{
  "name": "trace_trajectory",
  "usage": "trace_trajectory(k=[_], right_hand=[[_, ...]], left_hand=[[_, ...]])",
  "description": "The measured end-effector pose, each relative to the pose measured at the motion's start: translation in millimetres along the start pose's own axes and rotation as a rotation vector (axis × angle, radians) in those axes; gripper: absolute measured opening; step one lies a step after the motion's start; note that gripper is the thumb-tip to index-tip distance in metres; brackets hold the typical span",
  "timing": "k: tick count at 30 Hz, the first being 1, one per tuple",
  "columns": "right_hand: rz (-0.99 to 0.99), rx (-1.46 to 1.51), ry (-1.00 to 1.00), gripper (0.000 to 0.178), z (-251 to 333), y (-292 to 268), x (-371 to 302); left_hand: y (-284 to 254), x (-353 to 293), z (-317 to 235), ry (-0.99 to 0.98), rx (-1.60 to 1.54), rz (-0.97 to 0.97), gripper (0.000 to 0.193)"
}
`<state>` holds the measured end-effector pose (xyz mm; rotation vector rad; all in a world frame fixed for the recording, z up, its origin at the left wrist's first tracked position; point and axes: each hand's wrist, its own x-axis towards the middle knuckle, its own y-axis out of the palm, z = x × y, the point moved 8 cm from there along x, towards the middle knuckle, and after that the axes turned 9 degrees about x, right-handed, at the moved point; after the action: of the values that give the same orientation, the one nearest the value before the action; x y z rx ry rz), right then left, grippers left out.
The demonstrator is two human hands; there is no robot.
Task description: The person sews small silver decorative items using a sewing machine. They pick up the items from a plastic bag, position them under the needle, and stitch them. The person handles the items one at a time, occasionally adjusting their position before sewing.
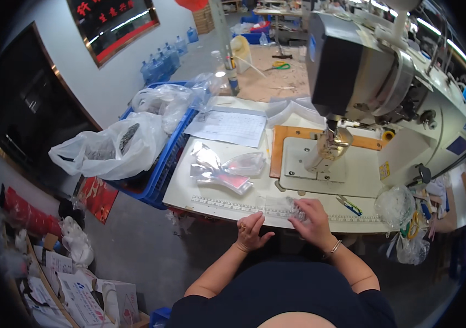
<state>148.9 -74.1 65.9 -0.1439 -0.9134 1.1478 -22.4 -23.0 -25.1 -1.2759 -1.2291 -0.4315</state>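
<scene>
At the table's front edge, my left hand (251, 232) rests its fingertips beside a measuring tape strip (225, 205), thumb stretched out to the side, nothing held. My right hand (314, 221) bends its fingers over a thin, translucent greyish piece (282, 204) lying on the strip; its fingers partly hide the piece, and its exact kind is unclear. Behind them lie clear plastic packets (227, 169) with some pink-red showing. To the right of my right hand is a pair of thread snips (349, 205). The sewing machine (328, 153) stands behind, its needle area above a metal plate.
A blue basket (170, 158) with white plastic bags (129, 145) adjoins the table's left side. A written sheet (227, 127) lies behind the packets. Clear bags (396, 206) and scissors (411, 225) hang at the right edge. Boxes (82, 292) sit on the floor at lower left.
</scene>
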Motion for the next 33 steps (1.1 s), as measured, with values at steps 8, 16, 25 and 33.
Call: trace_trajectory(k=[8,16,25,33], right_hand=[[-0.218,-0.086,-0.484,0.043,75,9,170],[0.69,-0.275,0.028,0.063,-55,168,191],[0.83,-0.099,0.004,0.049,-59,177,170],[0.163,-0.214,-0.171,0.051,-20,128,157]], left_hand=[[4,-1,-4,0.108,0.118,0.087,0.044],[-32,31,15,-0.227,-0.279,0.082,0.032],[-60,109,168,-0.341,0.208,0.268,0.06],[18,138,167,0.193,0.228,1.001,0.054]])
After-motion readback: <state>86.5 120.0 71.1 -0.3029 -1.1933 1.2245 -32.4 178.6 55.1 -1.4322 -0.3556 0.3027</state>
